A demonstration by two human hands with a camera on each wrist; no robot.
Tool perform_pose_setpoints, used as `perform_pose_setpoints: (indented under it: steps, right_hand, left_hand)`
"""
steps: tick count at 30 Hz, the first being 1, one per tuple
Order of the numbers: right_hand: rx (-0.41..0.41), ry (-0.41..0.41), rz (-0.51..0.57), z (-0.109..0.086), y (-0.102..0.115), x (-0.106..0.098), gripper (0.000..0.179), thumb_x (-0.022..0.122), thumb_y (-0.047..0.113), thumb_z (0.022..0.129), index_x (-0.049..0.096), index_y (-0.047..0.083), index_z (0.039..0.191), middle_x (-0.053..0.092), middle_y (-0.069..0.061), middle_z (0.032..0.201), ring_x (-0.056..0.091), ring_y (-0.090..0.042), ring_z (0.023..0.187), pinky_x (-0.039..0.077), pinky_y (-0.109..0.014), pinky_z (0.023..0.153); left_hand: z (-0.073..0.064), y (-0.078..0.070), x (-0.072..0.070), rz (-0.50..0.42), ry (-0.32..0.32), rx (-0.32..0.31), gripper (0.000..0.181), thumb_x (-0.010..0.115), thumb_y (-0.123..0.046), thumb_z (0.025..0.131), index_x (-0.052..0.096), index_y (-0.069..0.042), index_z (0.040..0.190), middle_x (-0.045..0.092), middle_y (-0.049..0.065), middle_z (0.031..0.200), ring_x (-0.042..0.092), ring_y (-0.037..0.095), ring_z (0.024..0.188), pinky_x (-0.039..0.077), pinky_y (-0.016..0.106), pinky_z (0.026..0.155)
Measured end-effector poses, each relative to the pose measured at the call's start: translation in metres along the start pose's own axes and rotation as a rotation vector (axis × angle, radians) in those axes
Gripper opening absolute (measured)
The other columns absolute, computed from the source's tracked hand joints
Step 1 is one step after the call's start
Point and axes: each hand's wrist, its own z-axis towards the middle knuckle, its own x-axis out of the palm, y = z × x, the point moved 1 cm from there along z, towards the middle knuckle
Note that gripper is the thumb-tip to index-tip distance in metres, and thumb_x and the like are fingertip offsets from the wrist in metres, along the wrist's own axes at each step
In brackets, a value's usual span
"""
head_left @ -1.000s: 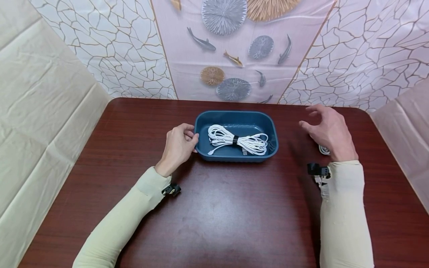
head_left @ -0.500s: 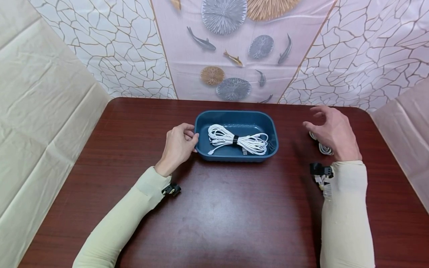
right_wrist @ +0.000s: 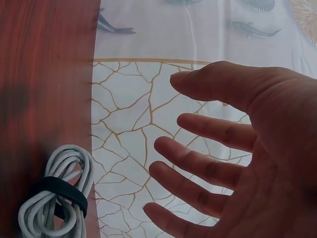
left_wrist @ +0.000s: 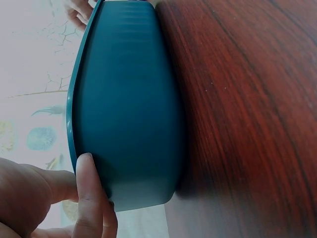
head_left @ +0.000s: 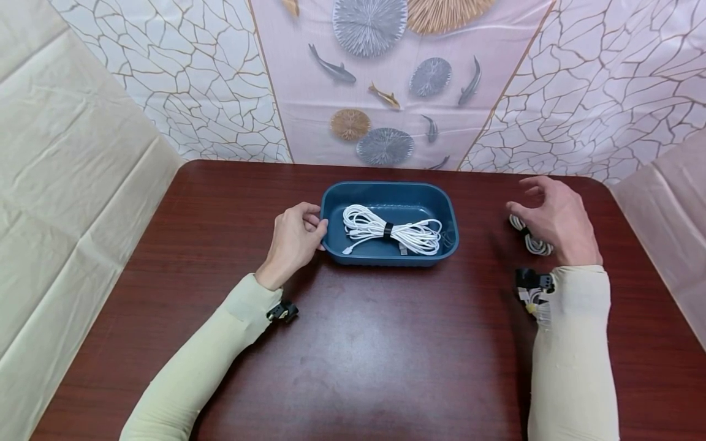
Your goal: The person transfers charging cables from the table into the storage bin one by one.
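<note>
A blue rectangular container (head_left: pixel 389 260) stands toward the back of the table. Inside it lies a white charging cable (head_left: pixel 364 225), bundled with a black strap, its plug ends loose. My left hand (head_left: pixel 293 242) pinches the container's left rim between thumb and fingers; the left wrist view shows fingertips (left_wrist: pixel 86 171) against the outer wall. On the right, my right hand (head_left: pixel 562 222) hovers above the table with fingers spread and slightly bent, holding nothing. Beneath and beside it lies a second coiled cable (right_wrist: pixel 54 191), greyish white with a black strap, partly hidden by the hand in the head view.
The dark red wooden table (head_left: pixel 358 355) reaches a patterned cloth backdrop (head_left: pixel 386 79) at its far edge. A plain cream cloth (head_left: pixel 83 184) hangs along the left side. Small black wrist cameras (head_left: pixel 282 311) sit on both sleeves.
My right hand has drifted rightward, away from the container, uncovering more of the second coiled cable. The left hand, the container and the cable inside it have stayed in place.
</note>
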Motion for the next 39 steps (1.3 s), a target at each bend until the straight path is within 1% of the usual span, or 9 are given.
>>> perform_pose_setpoints:
  steps: [8, 15, 22, 28, 34, 39]
  right_hand:
    - [0.015, 0.014, -0.012, 0.002, -0.006, 0.001, 0.064, 0.061, 0.038, 0.099, 0.045, 0.0, 0.149, 0.05, -0.03, 0.146, 0.046, -0.05, 0.129, 0.042, -0.069, 0.101]
    - [0.037, 0.033, -0.023, 0.002, -0.013, 0.0, 0.067, 0.06, 0.041, 0.099, 0.044, -0.001, 0.148, 0.05, -0.034, 0.142, 0.046, -0.052, 0.128, 0.043, -0.071, 0.099]
    - [0.051, 0.048, -0.032, 0.002, -0.017, 0.0, 0.066, 0.059, 0.039, 0.1, 0.042, -0.002, 0.149, 0.047, -0.034, 0.145, 0.043, -0.052, 0.129, 0.042, -0.071, 0.1]
    - [0.063, 0.062, -0.032, 0.002, -0.02, 0.001, 0.068, 0.059, 0.04, 0.1, 0.04, -0.002, 0.151, 0.047, -0.035, 0.143, 0.043, -0.052, 0.129, 0.043, -0.072, 0.099]
    - [0.072, 0.069, -0.026, 0.003, -0.022, 0.002, 0.07, 0.057, 0.042, 0.101, 0.039, -0.001, 0.152, 0.046, -0.035, 0.145, 0.044, -0.052, 0.129, 0.043, -0.072, 0.098]
    - [0.082, 0.081, -0.036, 0.002, -0.025, 0.003, 0.074, 0.055, 0.047, 0.101, 0.037, -0.001, 0.153, 0.044, -0.036, 0.146, 0.045, -0.053, 0.127, 0.044, -0.072, 0.096]
  left_hand:
    - [0.0, 0.0, 0.001, 0.0, -0.003, 0.001, 0.031, 0.069, -0.009, 0.095, 0.066, 0.006, 0.123, 0.071, 0.014, 0.092, 0.07, 0.014, 0.06, 0.061, 0.025, 0.053]
    - [0.0, -0.001, 0.0, -0.017, -0.006, -0.004, 0.031, 0.069, -0.007, 0.095, 0.065, 0.006, 0.123, 0.068, 0.015, 0.094, 0.07, 0.016, 0.064, 0.061, 0.026, 0.052]
    - [0.0, 0.0, 0.0, -0.025, -0.003, -0.005, 0.031, 0.069, -0.008, 0.095, 0.065, 0.006, 0.123, 0.068, 0.015, 0.094, 0.07, 0.016, 0.065, 0.061, 0.025, 0.052]
    - [0.0, 0.0, 0.001, -0.017, 0.001, -0.006, 0.032, 0.068, -0.009, 0.096, 0.065, 0.006, 0.124, 0.069, 0.014, 0.095, 0.07, 0.015, 0.063, 0.061, 0.026, 0.052]
    - [0.0, -0.001, 0.001, -0.025, 0.004, -0.01, 0.032, 0.068, -0.01, 0.096, 0.065, 0.006, 0.123, 0.068, 0.014, 0.095, 0.07, 0.015, 0.064, 0.062, 0.026, 0.053]
    - [0.0, -0.001, 0.001, -0.014, 0.005, -0.008, 0.032, 0.068, -0.01, 0.096, 0.065, 0.006, 0.124, 0.068, 0.015, 0.096, 0.071, 0.015, 0.065, 0.061, 0.025, 0.053]
